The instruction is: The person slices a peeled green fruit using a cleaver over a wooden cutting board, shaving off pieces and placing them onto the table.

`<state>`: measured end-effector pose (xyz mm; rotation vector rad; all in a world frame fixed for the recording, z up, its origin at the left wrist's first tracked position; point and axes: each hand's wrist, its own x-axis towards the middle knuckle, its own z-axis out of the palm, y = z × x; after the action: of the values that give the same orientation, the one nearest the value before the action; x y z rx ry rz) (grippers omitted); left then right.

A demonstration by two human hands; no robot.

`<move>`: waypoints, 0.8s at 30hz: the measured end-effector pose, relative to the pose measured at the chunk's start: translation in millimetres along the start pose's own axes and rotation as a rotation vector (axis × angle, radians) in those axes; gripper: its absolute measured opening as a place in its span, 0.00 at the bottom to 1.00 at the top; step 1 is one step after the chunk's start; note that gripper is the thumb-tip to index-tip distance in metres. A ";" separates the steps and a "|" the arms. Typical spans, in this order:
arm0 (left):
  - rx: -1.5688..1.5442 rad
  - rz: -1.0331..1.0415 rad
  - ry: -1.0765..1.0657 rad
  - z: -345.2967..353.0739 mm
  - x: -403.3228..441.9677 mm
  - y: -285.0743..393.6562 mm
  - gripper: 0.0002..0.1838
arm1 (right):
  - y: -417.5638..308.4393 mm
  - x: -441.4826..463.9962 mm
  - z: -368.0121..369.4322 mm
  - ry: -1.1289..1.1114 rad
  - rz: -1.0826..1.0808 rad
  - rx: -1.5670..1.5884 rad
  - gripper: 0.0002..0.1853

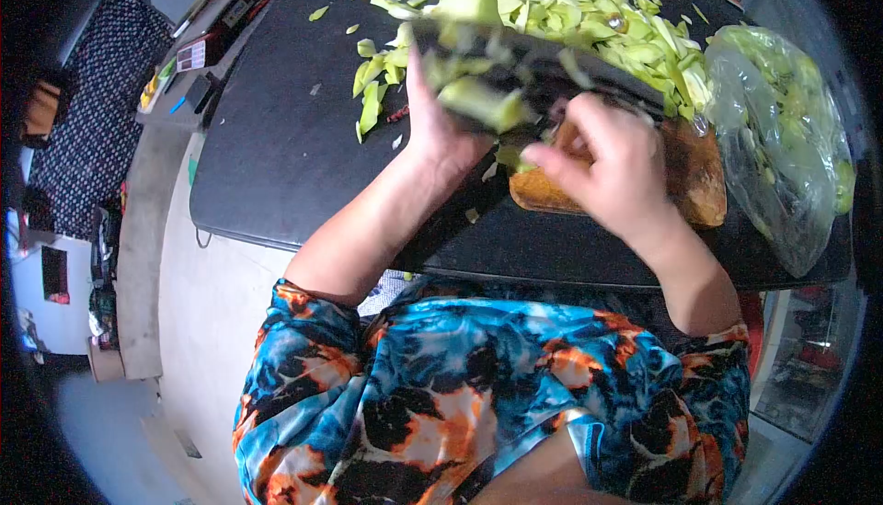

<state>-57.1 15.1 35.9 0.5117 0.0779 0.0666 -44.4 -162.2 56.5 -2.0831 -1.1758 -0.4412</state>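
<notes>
A broad dark blade (pixel 552 62), probably a cleaver's, is tilted above the table and smeared by motion. My right hand (pixel 618 160) is closed near its lower right part, thumb stretched to the left; the handle itself is hard to make out. Pale green vegetable pieces (pixel 478 103) lie on or against the blade. At the blade's left end is my left hand (pixel 441 128), with one digit pointing up along the edge and the other fingers hidden. Under my right hand is a wooden cutting board (pixel 694 169), partly covered.
A large heap of green slices (pixel 589 13) spreads across the back of the black table (pixel 267 155). Right of the board sits a clear plastic bag (pixel 768 137) with green pieces inside. A bench with boxes (pixel 216 36) stands at the left.
</notes>
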 end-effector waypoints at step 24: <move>-0.004 -0.006 0.012 -1.6 -6.5 -1.1 0.36 | -11.2 -7.9 10.2 -0.046 -0.048 -0.039 0.23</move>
<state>-63.7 14.4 34.4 0.5066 0.0912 0.0640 -58.5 -155.9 49.3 -2.1119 -1.2558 -0.4434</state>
